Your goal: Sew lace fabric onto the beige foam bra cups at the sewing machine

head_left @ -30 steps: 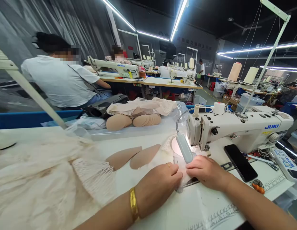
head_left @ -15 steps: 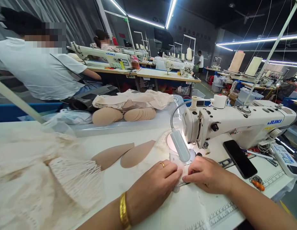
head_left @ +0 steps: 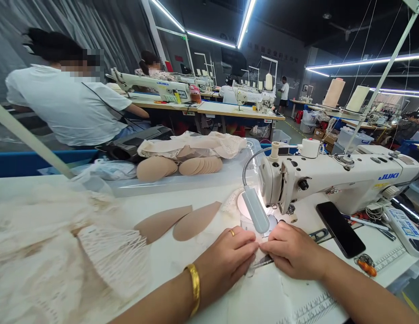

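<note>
My left hand (head_left: 225, 252) has its fingers bent together on pale, sheer lace fabric (head_left: 232, 203) in front of the sewing machine (head_left: 338, 173). My right hand (head_left: 293, 249) meets it fingertip to fingertip, pinching the same fabric beside the needle plate. Most of the cloth between the fingers is hidden by them. A small grey lamp (head_left: 256, 212) on a bendy neck hangs just beyond my hands and covers the needle area. Two beige teardrop-shaped pads (head_left: 197, 221) lie on the table left of my left hand.
Heaped lace (head_left: 37, 256) covers the table's left side. Behind it, a clear plastic bin (head_left: 128, 188) bears stacked beige pads (head_left: 201, 165) and more lace. A phone (head_left: 340, 229) and orange-handled tool (head_left: 366, 267) lie to the right. A co-worker (head_left: 67, 103) sits beyond.
The camera view has shifted slightly, so the scene sits a little further right and lower. Both hands stay together at the fabric, with the fingertips slightly closer to each other.
</note>
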A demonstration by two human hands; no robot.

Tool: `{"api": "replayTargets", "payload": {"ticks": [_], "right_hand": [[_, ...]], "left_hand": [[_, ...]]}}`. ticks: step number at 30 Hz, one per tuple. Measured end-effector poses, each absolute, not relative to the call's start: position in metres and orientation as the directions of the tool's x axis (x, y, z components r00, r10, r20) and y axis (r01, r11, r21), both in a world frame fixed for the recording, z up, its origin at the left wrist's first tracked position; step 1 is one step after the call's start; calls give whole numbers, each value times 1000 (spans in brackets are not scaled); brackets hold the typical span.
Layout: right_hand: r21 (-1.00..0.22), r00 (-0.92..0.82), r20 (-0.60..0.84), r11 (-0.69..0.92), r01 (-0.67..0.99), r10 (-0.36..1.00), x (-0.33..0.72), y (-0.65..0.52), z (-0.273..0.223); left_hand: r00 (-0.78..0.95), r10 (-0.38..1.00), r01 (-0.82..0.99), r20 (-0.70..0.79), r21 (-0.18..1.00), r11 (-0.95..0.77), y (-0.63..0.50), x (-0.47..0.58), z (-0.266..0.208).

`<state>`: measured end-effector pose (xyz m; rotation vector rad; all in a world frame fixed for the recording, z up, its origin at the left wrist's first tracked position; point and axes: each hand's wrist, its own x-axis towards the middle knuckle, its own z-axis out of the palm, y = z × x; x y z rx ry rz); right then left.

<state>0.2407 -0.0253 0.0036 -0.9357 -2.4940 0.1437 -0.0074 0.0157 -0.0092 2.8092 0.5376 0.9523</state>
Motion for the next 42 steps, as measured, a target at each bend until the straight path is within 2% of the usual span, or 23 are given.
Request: {"api": "replayTargets", "payload": {"ticks": [5,17,26,30,38,42], "right_hand": [[-215,-617,423,735,643,664,240,-22,-2],[-195,-530,355,615,764,771,240,-15,-7],[-132,-531,399,619,774,748,240,-13,-9],[-136,-522,431,624,769,736,240,-13,-9],[-240,-484,441,618,749,756,243,-12,-11],[-421,-424,443,601,680,790,240,-17,-8]], "left_hand": [[775,368,301,514,211,-930,24,-3,-1],[776,362,291,516,216,-932,42,5,2],[739,348,285,577,200,-938,44,9,0],[753,383,337,535,187,-923,45,9,0],[723,523,522,452,139,-842,50,16,-6],[727,541,523,422,170,-835,55,11,-1]]}}
